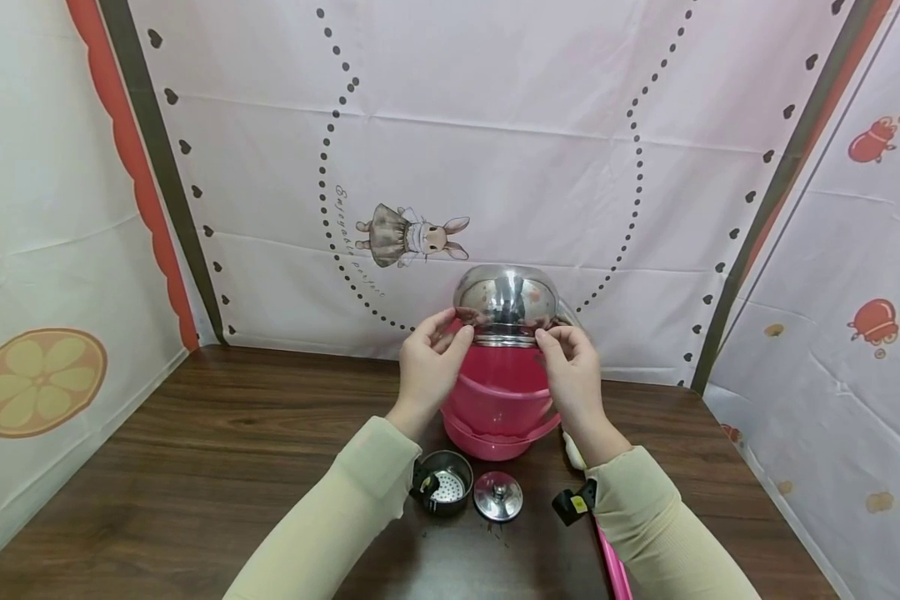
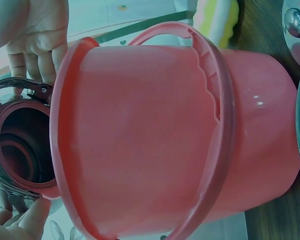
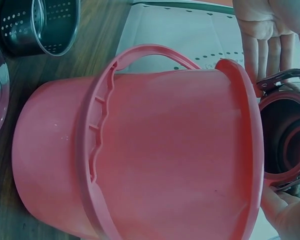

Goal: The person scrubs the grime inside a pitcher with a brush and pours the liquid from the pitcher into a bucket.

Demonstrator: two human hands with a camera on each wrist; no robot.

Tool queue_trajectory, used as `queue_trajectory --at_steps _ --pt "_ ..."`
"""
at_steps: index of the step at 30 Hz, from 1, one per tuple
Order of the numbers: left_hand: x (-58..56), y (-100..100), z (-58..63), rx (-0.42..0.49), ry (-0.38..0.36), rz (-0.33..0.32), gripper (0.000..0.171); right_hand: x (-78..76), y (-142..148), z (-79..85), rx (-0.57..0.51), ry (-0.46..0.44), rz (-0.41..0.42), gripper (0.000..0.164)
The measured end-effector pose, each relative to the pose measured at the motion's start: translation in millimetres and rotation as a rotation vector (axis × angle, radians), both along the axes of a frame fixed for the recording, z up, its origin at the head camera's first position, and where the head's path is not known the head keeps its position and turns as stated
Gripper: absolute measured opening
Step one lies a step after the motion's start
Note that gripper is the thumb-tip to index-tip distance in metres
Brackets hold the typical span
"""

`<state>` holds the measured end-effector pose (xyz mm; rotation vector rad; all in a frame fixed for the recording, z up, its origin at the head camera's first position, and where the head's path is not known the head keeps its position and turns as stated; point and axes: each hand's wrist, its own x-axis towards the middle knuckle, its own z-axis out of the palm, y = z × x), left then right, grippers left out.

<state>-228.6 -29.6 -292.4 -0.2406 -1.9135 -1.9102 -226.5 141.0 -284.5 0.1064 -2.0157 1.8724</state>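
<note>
Over the pink bucket (image 1: 495, 417), a shiny metal teapot (image 1: 506, 296) is tipped with its mouth facing down toward the bucket's opening. My left hand (image 1: 431, 362) grips one side of the teapot near its rim, fingers curled round it. On the other side my right hand (image 1: 577, 383) holds it the same way, thumb close to the rim. The wrist views look into the teapot's dark round mouth, with a hinged handle (image 2: 32, 87) beside the rim. Close in front of the bucket are a perforated metal strainer (image 1: 450, 483) and a knobbed metal lid (image 1: 498, 497).
To the right, a pink stick handle (image 1: 613, 562) lies partly under my right forearm, near a white-and-yellow item (image 1: 573, 452). Dark bits (image 1: 498, 533) lie scattered by the lid. A printed cloth wall (image 1: 510, 167) rises behind the wooden table (image 1: 195, 467).
</note>
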Motion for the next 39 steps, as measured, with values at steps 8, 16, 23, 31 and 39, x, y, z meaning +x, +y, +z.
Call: queue_trajectory --at_steps 8,16,23,31,39 --pt "0.4 -1 1.2 0.016 0.003 -0.022 0.045 0.1 -1 -2.0 0.012 0.033 -0.019 0.017" --pt "2.2 -1 2.7 0.026 0.022 -0.044 0.046 3.1 0 -0.1 0.047 0.070 -0.024 0.015" --pt "3.8 0 5.4 0.030 0.045 -0.051 0.046 4.6 1 3.0 0.033 0.095 -0.027 0.015" --pt "3.8 -1 7.4 0.045 0.081 -0.077 0.047 6.5 1 6.8 0.029 0.132 -0.021 0.014" --pt "3.6 -1 8.2 0.054 0.091 -0.082 0.047 8.8 1 9.2 0.015 0.161 -0.026 0.011"
